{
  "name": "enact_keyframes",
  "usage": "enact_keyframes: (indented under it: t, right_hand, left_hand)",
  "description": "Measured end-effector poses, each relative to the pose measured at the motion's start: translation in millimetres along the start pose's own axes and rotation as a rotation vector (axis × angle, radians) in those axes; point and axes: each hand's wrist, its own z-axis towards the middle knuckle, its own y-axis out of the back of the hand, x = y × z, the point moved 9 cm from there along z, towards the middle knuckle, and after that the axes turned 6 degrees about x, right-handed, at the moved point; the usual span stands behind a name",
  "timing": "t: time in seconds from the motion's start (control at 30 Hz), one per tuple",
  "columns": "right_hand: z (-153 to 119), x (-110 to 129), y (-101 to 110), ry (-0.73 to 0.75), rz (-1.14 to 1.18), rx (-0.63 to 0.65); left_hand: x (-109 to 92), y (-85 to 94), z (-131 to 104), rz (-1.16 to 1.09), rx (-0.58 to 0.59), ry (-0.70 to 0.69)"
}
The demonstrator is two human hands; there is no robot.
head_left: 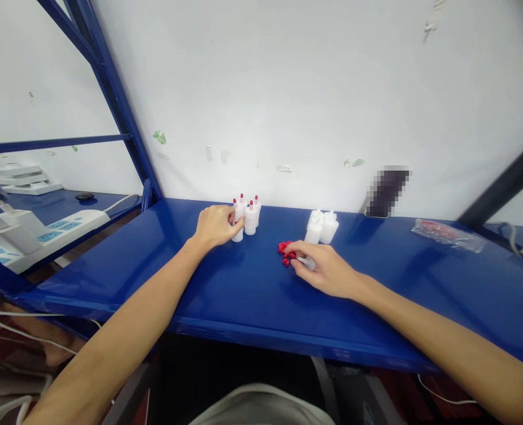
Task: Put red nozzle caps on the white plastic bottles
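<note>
My left hand (217, 225) is closed around a small white squeeze bottle (237, 235), which stands on the blue table beside several similar bottles (250, 219) topped with red caps. Fingers of my right hand (327, 268) curl round a white bottle (307, 263) without a visible cap, tilted with its nozzle toward the left. Right at those fingertips lies a small pile of red caps (283, 247); whether the fingers pinch one of them is hidden. Just behind the right hand stands a cluster of white bottles (329, 226) with uncapped nozzles.
A phone (386, 192) leans on the wall at the back. To its right lies a clear plastic bag (448, 235) with red contents. A white power strip (58, 232) with plugged-in adapters sits at the left, beyond the blue metal frame (115, 88).
</note>
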Motion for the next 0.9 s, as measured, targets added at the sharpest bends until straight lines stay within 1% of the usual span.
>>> enact_keyframes:
  t: [0.07, 0.1, 0.17, 0.23, 0.33, 0.4, 0.43, 0.5, 0.67, 0.9]
  right_hand:
    - [1, -2, -2, -0.027, -0.026, 0.019]
    - [1, -4, -2, -0.048, -0.047, 0.029]
    - [1, -6, -4, -0.083, -0.1, 0.043]
    - [1, -6, -5, -0.102, -0.162, 0.046]
    - [2, -6, -8, -0.135, -0.255, 0.069]
    - [2, -7, -11, -0.171, -0.304, 0.09]
    - [2, -7, -12, -0.184, -0.324, 0.097]
    - [2, -8, -12, -0.202, -0.363, 0.101]
    - [3, -9, -14, -0.202, -0.433, 0.124]
    - [5, -8, -16, -0.159, -0.415, 0.131]
  left_hand:
    - [-4, 5.1, -1, -0.022, -0.028, -0.03]
    - [-10, 7.1, -2, -0.037, -0.036, -0.07]
    - [-31, 7.5, -7, -0.069, -0.023, -0.18]
    - [-59, 1.6, -15, -0.093, 0.035, -0.298]
    - [-102, -14.3, -30, -0.154, 0.167, -0.458]
    - [-124, -23.3, -40, -0.211, 0.246, -0.549]
    - [-131, -26.0, -44, -0.231, 0.272, -0.58]
    - [-135, -28.4, -47, -0.247, 0.293, -0.606]
    - [-124, -27.9, -43, -0.245, 0.294, -0.555]
    - [-127, -31.9, -44, -0.266, 0.316, -0.575]
